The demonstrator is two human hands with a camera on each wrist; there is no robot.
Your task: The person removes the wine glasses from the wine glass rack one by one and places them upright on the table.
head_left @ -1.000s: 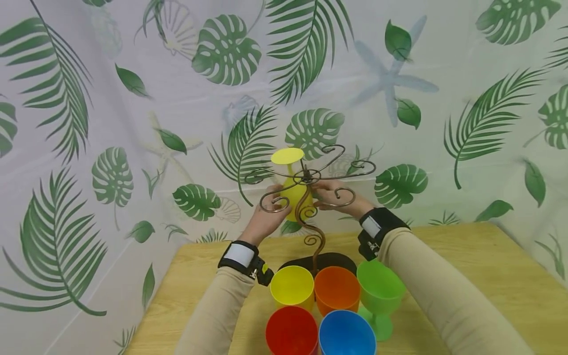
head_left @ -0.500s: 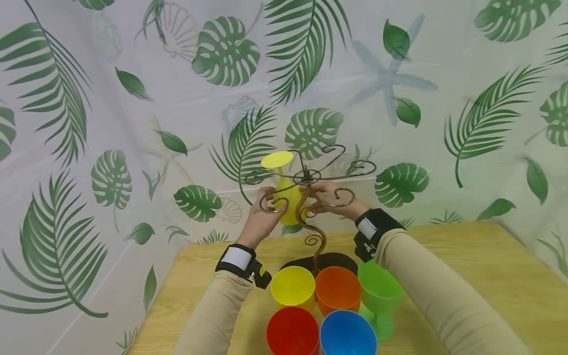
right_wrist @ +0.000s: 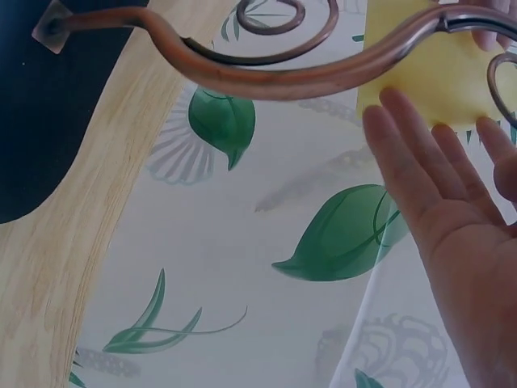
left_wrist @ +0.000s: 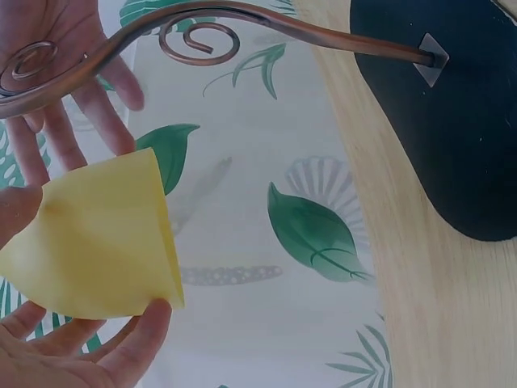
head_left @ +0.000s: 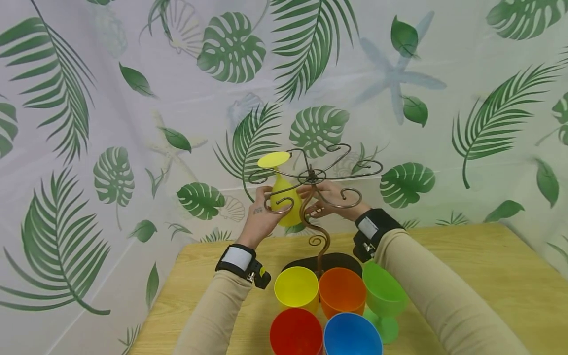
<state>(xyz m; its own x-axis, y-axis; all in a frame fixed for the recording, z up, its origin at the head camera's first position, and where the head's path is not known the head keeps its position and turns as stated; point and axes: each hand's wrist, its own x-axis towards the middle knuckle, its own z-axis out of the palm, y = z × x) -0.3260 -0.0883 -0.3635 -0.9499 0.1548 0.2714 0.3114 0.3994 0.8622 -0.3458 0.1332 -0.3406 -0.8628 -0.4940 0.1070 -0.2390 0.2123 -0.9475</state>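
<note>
A yellow plastic goblet [head_left: 284,199] is held upside down behind the metal rack [head_left: 312,175], its round foot tilted to the left. My left hand [head_left: 261,217] grips the bowl, thumb on one side and fingers on the other, as the left wrist view shows on the goblet [left_wrist: 97,234]. Part of the stem is behind the rack's thin curled arms. Behind the twisted copper-coloured post, my right hand [head_left: 335,199] has its fingers stretched out. In the right wrist view the fingertips of the right hand [right_wrist: 460,210] lie at the goblet's bowl, touching or nearly so.
Close to me on the wooden table [head_left: 199,276] stand several upright goblets: yellow [head_left: 296,291], orange [head_left: 342,293], green [head_left: 385,296], red [head_left: 296,335] and blue [head_left: 352,336]. Behind them lies the rack's black base [head_left: 341,262]. A leaf-patterned cloth [head_left: 177,123] hangs behind the table.
The held goblet has shifted left, away from the rack's centre, and its foot tips further left. My left hand has moved with it, while the right hand remains behind the post.
</note>
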